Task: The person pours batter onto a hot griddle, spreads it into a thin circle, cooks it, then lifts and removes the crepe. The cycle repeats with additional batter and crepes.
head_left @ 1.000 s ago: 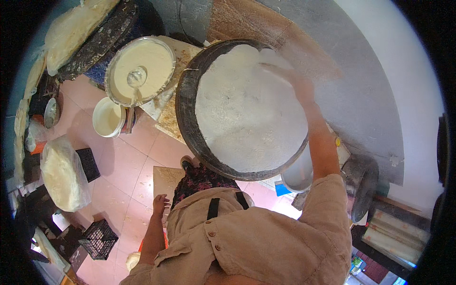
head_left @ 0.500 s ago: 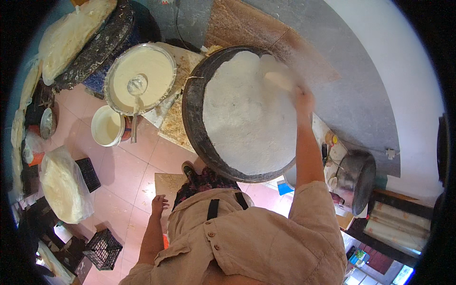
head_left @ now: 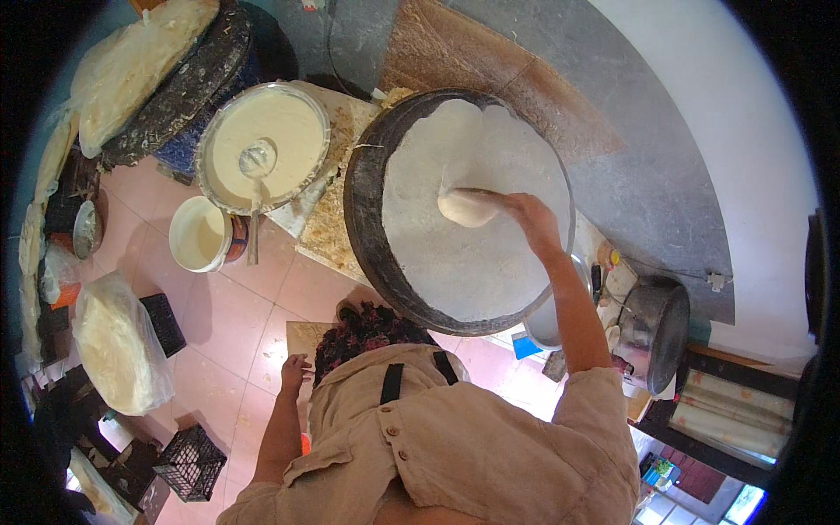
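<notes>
My right hand (head_left: 535,223) is closed round the handle of a pale, rounded wooden ladle (head_left: 468,208). The ladle's bowl rests on or just over a white layer of batter (head_left: 464,271), near its middle. Beneath the batter is a large round dark griddle (head_left: 369,223), its black rim bare along the left. Away from the griddle, my left hand (head_left: 298,372) hangs low at my left side, holding nothing, with its fingers loosely apart. Left of the griddle stands a wide basin of cream batter (head_left: 293,118) with a metal ladle (head_left: 255,179) lying in it.
A white bucket (head_left: 194,241) stands below the basin on pink floor tiles. Stacked pale sheets in plastic (head_left: 122,350) lie at the left, above a black crate (head_left: 190,464). Right of the griddle are a metal basin (head_left: 549,324) and a dark pot (head_left: 658,332). A grey wall rises behind.
My right hand has swept the wooden ladle from the griddle's upper right toward the middle. The batter surface looks smoother. My left hand stays low at my side.
</notes>
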Demonstrator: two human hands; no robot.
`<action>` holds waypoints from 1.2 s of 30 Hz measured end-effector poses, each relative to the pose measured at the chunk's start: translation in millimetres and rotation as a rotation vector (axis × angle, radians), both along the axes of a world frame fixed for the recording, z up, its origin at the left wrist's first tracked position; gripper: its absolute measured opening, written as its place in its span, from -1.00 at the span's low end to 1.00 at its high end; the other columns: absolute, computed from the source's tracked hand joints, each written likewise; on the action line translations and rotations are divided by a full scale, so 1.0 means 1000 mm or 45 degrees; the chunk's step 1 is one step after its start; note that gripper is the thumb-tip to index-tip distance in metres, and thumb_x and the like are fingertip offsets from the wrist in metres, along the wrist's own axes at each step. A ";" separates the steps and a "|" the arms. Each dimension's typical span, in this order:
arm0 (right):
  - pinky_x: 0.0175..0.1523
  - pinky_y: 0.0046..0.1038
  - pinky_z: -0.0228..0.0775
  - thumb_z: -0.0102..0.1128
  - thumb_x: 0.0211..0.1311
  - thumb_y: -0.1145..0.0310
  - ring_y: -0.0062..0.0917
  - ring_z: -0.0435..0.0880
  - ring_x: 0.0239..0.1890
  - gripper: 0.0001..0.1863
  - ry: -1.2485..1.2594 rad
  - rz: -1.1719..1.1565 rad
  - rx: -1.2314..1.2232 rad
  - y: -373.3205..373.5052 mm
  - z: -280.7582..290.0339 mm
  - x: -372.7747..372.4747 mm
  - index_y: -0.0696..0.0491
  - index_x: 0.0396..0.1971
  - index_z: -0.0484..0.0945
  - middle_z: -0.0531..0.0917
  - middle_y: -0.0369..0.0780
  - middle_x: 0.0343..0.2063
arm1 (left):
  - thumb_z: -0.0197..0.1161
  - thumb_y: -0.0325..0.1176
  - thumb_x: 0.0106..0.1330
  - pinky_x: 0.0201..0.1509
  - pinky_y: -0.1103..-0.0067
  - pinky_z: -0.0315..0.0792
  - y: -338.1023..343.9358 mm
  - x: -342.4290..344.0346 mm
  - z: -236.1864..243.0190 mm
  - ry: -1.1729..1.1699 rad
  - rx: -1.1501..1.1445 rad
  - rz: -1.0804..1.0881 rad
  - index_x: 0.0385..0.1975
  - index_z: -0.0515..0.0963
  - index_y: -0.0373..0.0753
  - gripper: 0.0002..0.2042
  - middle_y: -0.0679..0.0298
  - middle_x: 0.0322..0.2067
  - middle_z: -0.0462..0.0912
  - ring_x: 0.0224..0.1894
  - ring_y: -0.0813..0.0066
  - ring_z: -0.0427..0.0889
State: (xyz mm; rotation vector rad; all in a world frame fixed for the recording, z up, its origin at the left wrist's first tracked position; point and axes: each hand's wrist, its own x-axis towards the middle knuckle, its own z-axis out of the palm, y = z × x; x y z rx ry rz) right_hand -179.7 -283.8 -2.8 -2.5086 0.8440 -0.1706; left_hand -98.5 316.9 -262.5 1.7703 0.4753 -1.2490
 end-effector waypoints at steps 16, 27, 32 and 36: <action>-0.11 -0.27 0.41 0.04 0.28 0.25 -0.19 0.58 -0.19 -0.75 -0.195 -0.098 -0.062 0.084 -0.013 -0.009 0.04 -0.16 0.55 0.62 -0.11 -0.28 | 0.08 -0.10 0.35 -0.48 0.55 0.50 0.007 0.029 -0.021 0.000 -0.115 -0.096 -0.06 0.48 -0.21 -0.66 0.21 -0.39 0.59 -0.50 0.44 0.62; -0.14 -0.34 0.41 0.16 0.19 0.25 -0.36 0.60 -0.30 -0.69 -0.532 -0.883 0.084 0.114 -0.085 -0.013 0.22 -0.24 0.56 0.66 -0.08 -0.34 | 0.05 -0.14 0.37 -0.49 0.56 0.47 0.006 0.043 -0.022 -0.003 -0.112 -0.104 -0.07 0.48 -0.21 -0.70 0.22 -0.41 0.60 -0.54 0.49 0.60; 0.00 -0.35 0.42 0.14 0.13 0.44 -0.31 0.65 -0.15 -0.67 -0.624 -0.614 0.346 0.185 -0.075 0.148 0.20 -0.08 0.56 0.69 -0.05 -0.26 | 0.08 -0.14 0.35 -0.51 0.57 0.47 0.017 0.037 -0.014 -0.003 -0.132 0.017 -0.07 0.48 -0.20 -0.70 0.23 -0.42 0.60 -0.56 0.48 0.60; -0.10 -0.17 0.42 0.20 0.13 0.32 -0.02 0.61 -0.20 -0.64 -0.615 -0.429 0.428 0.231 -0.036 0.275 0.15 -0.08 0.54 0.63 0.06 -0.27 | 0.05 -0.13 0.37 -0.48 0.55 0.47 0.023 0.029 0.007 -0.046 -0.062 0.110 -0.07 0.48 -0.21 -0.69 0.24 -0.42 0.60 -0.51 0.46 0.62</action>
